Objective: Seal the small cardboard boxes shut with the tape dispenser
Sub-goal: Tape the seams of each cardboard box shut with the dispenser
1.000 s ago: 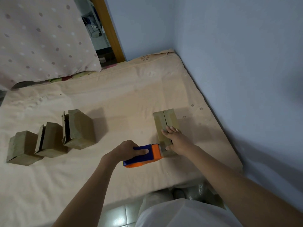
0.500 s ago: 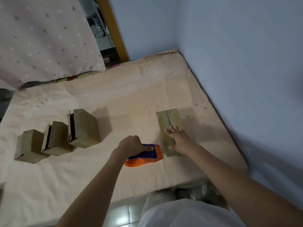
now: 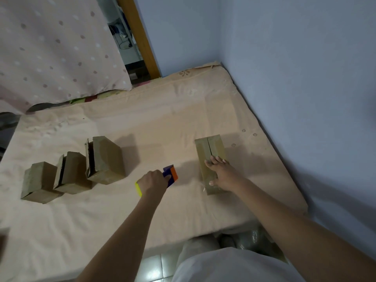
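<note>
Beige bedsheet (image 3: 162, 119) covers the bed under your arms, pale blue walls beyond. Your left hand (image 3: 151, 183) grips the tape dispenser (image 3: 170, 175), fingers curled round its blue and orange body, well left of the cardboard box (image 3: 211, 153). Your right hand (image 3: 221, 174) presses flat on that box's near end, fingers straight, beside its open centre seam. Three more boxes (image 3: 71, 169) stand in a row at your left

no text, label, brand, number or sign can be read anywhere in the frame; the cardboard boxes (image 3: 210, 151) show plain faces.
</note>
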Demonstrator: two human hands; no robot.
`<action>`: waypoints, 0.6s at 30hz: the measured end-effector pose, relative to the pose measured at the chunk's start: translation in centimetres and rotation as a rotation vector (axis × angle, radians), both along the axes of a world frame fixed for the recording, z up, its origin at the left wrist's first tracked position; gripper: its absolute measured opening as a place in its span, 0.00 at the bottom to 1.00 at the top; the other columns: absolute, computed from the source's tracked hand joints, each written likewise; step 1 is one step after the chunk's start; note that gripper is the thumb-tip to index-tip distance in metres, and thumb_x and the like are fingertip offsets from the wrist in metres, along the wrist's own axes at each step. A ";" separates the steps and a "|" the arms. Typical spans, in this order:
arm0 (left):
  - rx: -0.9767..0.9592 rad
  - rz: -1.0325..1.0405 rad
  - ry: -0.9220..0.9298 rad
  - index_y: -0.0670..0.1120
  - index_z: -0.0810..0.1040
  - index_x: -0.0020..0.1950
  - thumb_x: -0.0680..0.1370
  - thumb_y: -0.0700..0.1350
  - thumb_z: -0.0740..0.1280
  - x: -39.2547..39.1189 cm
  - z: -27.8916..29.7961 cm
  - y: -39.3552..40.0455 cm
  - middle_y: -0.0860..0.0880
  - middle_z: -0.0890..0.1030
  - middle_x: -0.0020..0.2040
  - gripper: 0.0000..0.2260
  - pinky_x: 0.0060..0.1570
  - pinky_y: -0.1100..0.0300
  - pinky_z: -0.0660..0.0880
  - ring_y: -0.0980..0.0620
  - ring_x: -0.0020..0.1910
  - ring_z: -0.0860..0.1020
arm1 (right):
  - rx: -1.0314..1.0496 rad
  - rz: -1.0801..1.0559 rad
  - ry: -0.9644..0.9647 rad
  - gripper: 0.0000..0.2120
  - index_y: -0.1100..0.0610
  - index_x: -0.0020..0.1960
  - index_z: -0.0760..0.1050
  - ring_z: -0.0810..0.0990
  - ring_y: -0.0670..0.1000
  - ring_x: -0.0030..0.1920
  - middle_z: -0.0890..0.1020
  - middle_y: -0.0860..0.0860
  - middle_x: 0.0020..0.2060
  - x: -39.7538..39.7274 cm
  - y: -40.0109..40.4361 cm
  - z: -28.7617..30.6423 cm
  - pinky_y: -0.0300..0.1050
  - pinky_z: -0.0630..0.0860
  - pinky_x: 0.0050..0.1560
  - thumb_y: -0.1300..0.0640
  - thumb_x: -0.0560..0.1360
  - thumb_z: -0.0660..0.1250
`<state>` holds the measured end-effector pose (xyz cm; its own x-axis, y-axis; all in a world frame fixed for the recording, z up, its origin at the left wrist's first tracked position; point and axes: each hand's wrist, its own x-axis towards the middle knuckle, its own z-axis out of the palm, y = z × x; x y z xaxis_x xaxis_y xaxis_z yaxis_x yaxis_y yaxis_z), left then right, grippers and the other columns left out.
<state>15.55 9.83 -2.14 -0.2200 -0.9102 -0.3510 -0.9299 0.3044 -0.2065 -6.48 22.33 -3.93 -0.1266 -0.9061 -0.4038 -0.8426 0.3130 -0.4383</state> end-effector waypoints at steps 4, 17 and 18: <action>0.081 0.008 0.064 0.45 0.79 0.54 0.83 0.50 0.61 0.8 -3.9 2.2 0.48 0.82 0.50 0.11 0.39 0.58 0.68 0.48 0.50 0.82 | 0.000 0.001 -0.007 0.42 0.53 0.82 0.46 0.42 0.53 0.81 0.44 0.54 0.81 -0.2 0.0 0.0 0.45 0.40 0.77 0.52 0.78 0.69; 0.189 0.231 0.460 0.40 0.77 0.58 0.82 0.46 0.60 -2.2 -5.1 6.2 0.41 0.79 0.56 0.12 0.49 0.55 0.72 0.41 0.55 0.79 | 0.021 -0.010 -0.026 0.42 0.52 0.82 0.45 0.41 0.52 0.81 0.43 0.53 0.81 -0.2 -0.3 -0.4 0.44 0.39 0.77 0.52 0.79 0.69; 0.312 0.328 0.667 0.39 0.77 0.61 0.83 0.44 0.60 -3.1 -4.6 6.3 0.41 0.80 0.56 0.12 0.51 0.54 0.73 0.41 0.55 0.79 | 0.024 -0.008 -0.026 0.42 0.52 0.82 0.45 0.41 0.52 0.81 0.43 0.53 0.81 -0.2 -0.3 -0.4 0.44 0.39 0.77 0.52 0.79 0.69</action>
<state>12.44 16.12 -6.77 -0.2117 -0.8463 -0.4888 -0.8793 -0.0534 0.4733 -6.70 22.08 -4.29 -0.1225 -0.8953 -0.4282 -0.8284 0.3299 -0.4527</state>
